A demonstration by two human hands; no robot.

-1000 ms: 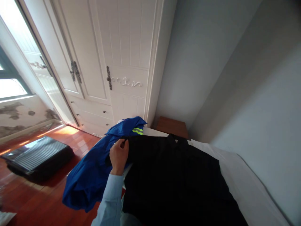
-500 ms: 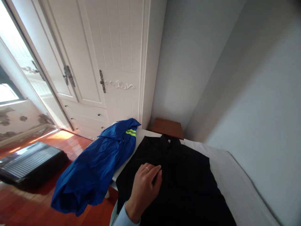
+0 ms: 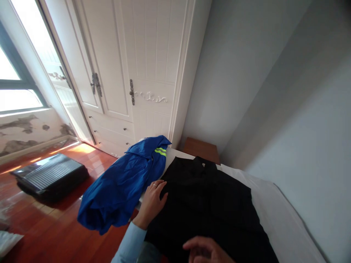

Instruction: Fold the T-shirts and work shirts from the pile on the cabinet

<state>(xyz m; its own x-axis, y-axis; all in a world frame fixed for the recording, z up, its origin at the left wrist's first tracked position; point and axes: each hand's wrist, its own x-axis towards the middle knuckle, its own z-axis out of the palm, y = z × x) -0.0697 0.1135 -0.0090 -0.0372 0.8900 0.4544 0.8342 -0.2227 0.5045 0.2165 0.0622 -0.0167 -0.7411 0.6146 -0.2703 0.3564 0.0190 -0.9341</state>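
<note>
A black collared garment (image 3: pixel 208 197), which looks like a shirt or vest, lies spread out on the white-covered surface with its collar at the far end. My left hand (image 3: pixel 153 201) is at its left edge, fingers lying on the dark cloth and thumb apart. Low in the view, my right hand (image 3: pixel 207 250) hovers over the near part of the garment; its fingers are loosely curved with a gap and nothing visible in them. A blue garment (image 3: pixel 120 182) with a yellow-green reflective stripe drapes over the surface's left edge, close to my left hand.
A white wardrobe (image 3: pixel 153 54) stands beyond, with a brown wooden nightstand (image 3: pixel 201 149) beside it. White sheet (image 3: pixel 282 215) runs along the grey wall at right. A black suitcase (image 3: pixel 52 177) lies on the reddish wooden floor (image 3: pixel 55 233).
My left hand has moved left, from the middle of the black garment to its left edge. My right hand has come into view at the bottom. The view has turned slightly left.
</note>
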